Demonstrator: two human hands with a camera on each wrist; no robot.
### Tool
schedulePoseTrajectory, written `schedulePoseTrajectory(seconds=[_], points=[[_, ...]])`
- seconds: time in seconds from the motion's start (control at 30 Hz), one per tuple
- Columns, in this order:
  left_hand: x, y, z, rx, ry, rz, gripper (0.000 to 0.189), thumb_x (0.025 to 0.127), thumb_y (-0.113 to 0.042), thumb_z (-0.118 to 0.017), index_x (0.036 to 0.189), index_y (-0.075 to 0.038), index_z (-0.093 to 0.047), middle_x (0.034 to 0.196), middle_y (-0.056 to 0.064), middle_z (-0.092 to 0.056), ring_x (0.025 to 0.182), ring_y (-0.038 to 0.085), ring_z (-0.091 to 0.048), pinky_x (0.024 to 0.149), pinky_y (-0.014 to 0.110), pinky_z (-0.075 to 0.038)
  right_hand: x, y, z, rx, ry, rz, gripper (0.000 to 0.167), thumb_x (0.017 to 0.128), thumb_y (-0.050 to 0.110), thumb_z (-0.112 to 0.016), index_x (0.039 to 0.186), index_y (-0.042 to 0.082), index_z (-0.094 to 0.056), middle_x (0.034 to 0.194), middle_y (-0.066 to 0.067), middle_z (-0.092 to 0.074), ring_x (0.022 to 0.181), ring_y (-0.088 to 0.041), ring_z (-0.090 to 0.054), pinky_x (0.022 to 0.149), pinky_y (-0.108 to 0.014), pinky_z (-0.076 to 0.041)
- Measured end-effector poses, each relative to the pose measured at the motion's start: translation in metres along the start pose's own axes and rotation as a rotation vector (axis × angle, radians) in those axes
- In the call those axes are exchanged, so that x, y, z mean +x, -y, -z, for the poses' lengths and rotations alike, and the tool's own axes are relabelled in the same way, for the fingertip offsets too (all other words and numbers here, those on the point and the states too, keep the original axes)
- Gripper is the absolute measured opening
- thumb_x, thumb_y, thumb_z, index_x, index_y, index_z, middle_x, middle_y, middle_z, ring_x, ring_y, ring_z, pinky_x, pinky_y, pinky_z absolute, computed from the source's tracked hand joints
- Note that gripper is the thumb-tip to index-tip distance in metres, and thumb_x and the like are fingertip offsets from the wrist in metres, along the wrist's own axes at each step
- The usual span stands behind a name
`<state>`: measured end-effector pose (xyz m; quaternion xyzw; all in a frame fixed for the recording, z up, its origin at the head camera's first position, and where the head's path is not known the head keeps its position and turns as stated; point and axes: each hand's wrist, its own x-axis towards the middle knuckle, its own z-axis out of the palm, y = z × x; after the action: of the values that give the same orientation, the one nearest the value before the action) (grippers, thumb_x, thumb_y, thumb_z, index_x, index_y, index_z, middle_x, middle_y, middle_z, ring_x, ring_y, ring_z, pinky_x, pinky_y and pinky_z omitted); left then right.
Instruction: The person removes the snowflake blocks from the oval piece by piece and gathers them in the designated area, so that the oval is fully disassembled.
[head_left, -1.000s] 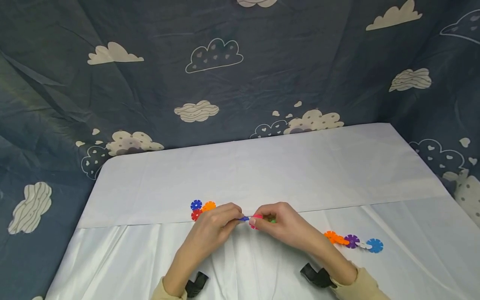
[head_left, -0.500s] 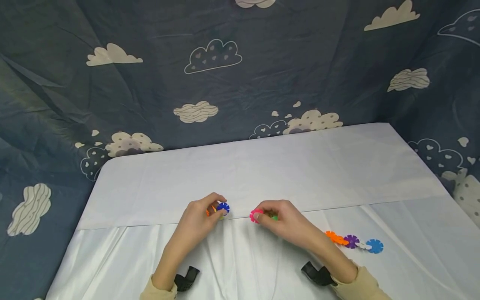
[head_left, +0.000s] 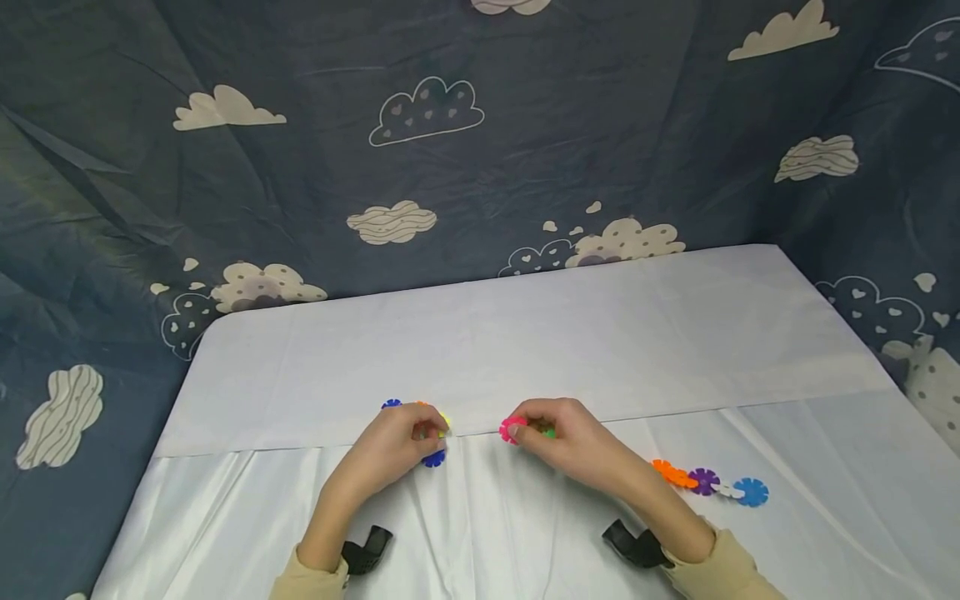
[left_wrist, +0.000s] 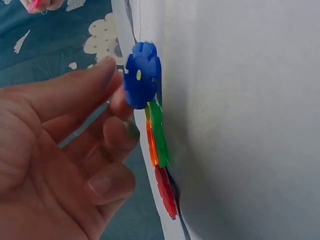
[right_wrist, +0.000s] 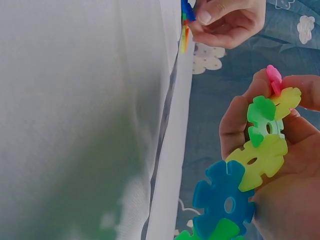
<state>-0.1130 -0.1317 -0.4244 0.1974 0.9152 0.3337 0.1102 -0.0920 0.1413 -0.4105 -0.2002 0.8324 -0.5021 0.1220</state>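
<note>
My left hand has thumb and fingertips at the edge of a dark blue snowflake disc, pinching it low over the white cloth. Green, orange and red discs lie just beyond it in the left wrist view. From above, the hand partly covers this group; another blue disc and a yellow edge show past it. My right hand holds a chain of interlocked discs, its pink end disc between thumb and fingers. Yellow, green and blue discs hang along the palm in the right wrist view.
On the white cloth, right of the right forearm, lies a second chain of orange, purple, white and light blue discs. A dark cloud-print curtain stands behind the table and along its sides.
My left hand has drawn the dark blue disc away from the pink one, leftward and down to the loose discs. My right hand stays nearly in place, keeping its chain.
</note>
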Motion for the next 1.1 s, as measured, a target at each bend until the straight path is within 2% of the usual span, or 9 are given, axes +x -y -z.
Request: schedulePoseTrajectory(seconds=[0.17, 0.37, 0.47, 0.57, 0.77, 0.87, 0.97, 1.1], points=[[0.000, -0.008, -0.001, 0.030, -0.053, -0.005, 0.010, 0.088, -0.015, -0.075, 0.097, -0.017, -0.073, 0.082, -0.015, -0.059, 0.069, 0.007, -0.051, 0.065, 0.027, -0.045, 0.001, 0.001, -0.001, 0.012, 0.016, -0.002, 0.017, 0.096, 0.009, -0.056, 0.095, 0.014, -0.072, 0.087, -0.004, -0.067, 0.076, -0.014, -0.057, 0.069, -0.026, -0.047], [-0.001, -0.029, -0.005, -0.075, -0.048, -0.048, 0.008, 0.094, -0.027, -0.068, 0.097, -0.021, -0.073, 0.084, -0.016, -0.062, 0.068, 0.008, -0.055, 0.059, 0.028, -0.047, 0.001, 0.003, -0.002, 0.036, 0.045, -0.007, 0.018, 0.097, 0.007, -0.054, 0.095, 0.013, -0.071, 0.081, -0.008, -0.063, 0.065, -0.013, -0.049, 0.061, -0.024, -0.041], [-0.003, -0.039, -0.011, -0.106, -0.040, -0.085, 0.009, 0.095, -0.030, -0.067, 0.097, -0.024, -0.072, 0.085, -0.017, -0.062, 0.072, 0.008, -0.055, 0.059, 0.027, -0.047, 0.001, 0.003, -0.003, 0.035, 0.055, 0.006, 0.016, 0.098, 0.010, -0.055, 0.094, 0.014, -0.070, 0.080, -0.005, -0.062, 0.067, -0.013, -0.050, 0.062, -0.025, -0.042], [-0.004, -0.050, -0.019, -0.103, -0.056, -0.122, 0.007, 0.093, -0.029, -0.070, 0.098, -0.023, -0.069, 0.083, -0.016, -0.060, 0.069, 0.006, -0.054, 0.057, 0.024, -0.046, 0.001, 0.003, -0.006, 0.033, 0.066, 0.026, 0.016, 0.099, 0.012, -0.056, 0.093, 0.017, -0.070, 0.082, -0.002, -0.063, 0.071, -0.013, -0.053, 0.065, -0.026, -0.044], [-0.005, -0.064, -0.037, 0.013, -0.232, -0.169, 0.006, 0.088, -0.019, -0.075, 0.089, -0.016, -0.070, 0.075, -0.014, -0.056, 0.054, 0.002, -0.043, 0.049, 0.020, -0.039, 0.000, 0.002, -0.009, 0.021, 0.064, 0.037, 0.017, 0.101, 0.017, -0.056, 0.092, 0.019, -0.070, 0.082, -0.004, -0.066, 0.072, -0.012, -0.056, 0.065, -0.026, -0.046], [-0.005, -0.066, -0.041, 0.018, -0.290, -0.169, 0.007, 0.086, -0.015, -0.076, 0.084, -0.015, -0.070, 0.073, -0.013, -0.056, 0.053, 0.002, -0.041, 0.047, 0.019, -0.037, 0.000, 0.002, -0.009, 0.028, 0.062, 0.017, 0.015, 0.099, 0.013, -0.055, 0.092, 0.018, -0.068, 0.081, -0.004, -0.067, 0.072, -0.012, -0.057, 0.065, -0.027, -0.048], [-0.004, -0.065, -0.043, -0.059, -0.280, -0.152, 0.011, 0.085, -0.014, -0.078, 0.080, -0.017, -0.069, 0.071, -0.013, -0.059, 0.051, 0.003, -0.041, 0.045, 0.020, -0.036, 0.000, 0.001, -0.008, 0.047, 0.069, 0.005, 0.016, 0.095, 0.006, -0.054, 0.094, 0.019, -0.062, 0.083, -0.002, -0.069, 0.075, -0.015, -0.061, 0.068, -0.028, -0.050], [-0.002, -0.061, -0.040, -0.203, -0.218, -0.098, 0.012, 0.087, -0.017, -0.077, 0.080, -0.019, -0.068, 0.072, -0.008, -0.066, 0.052, 0.005, -0.045, 0.046, 0.020, -0.037, 0.001, 0.001, -0.003, 0.053, 0.072, -0.010, 0.016, 0.096, 0.007, -0.053, 0.102, 0.020, -0.060, 0.089, 0.001, -0.069, 0.081, -0.015, -0.063, 0.073, -0.029, -0.050]])
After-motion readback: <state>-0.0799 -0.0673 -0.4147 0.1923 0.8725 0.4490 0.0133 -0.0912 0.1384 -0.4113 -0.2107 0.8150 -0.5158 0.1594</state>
